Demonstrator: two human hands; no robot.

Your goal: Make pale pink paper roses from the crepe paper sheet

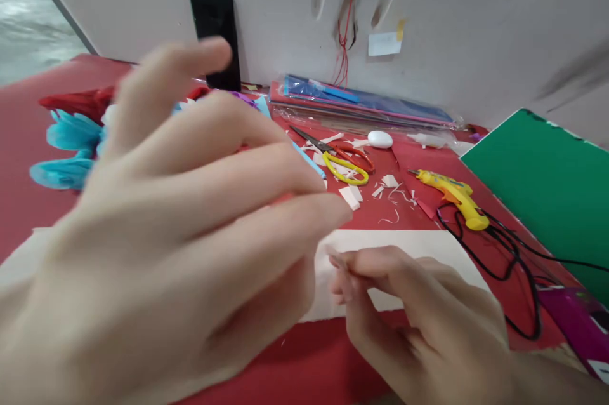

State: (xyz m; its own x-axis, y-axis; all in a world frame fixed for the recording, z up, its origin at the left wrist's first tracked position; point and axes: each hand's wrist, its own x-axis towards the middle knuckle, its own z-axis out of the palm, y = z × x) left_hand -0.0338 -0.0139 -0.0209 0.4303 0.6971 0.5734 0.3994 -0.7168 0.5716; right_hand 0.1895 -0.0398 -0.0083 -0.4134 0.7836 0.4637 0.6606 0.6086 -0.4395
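My left hand (181, 227) is raised close to the camera and fills the left half of the view, its fingers stretched out and slightly apart, blurred. My right hand (419, 316) is lower, over a white sheet (428, 249) on the red table (28, 157); its fingers are curled together at the sheet's front edge. Whether they pinch the sheet is unclear. The fingertips of both hands nearly meet above the sheet.
Yellow-handled scissors (340, 160), white paper scraps (352, 195), a white egg-shaped object (379, 139), and a yellow glue gun (454, 195) with black cable (514, 265) lie behind. Blue paper flowers (66, 151) sit left, packaged coloured sheets (361, 103) by the wall, a green board (547, 183) right.
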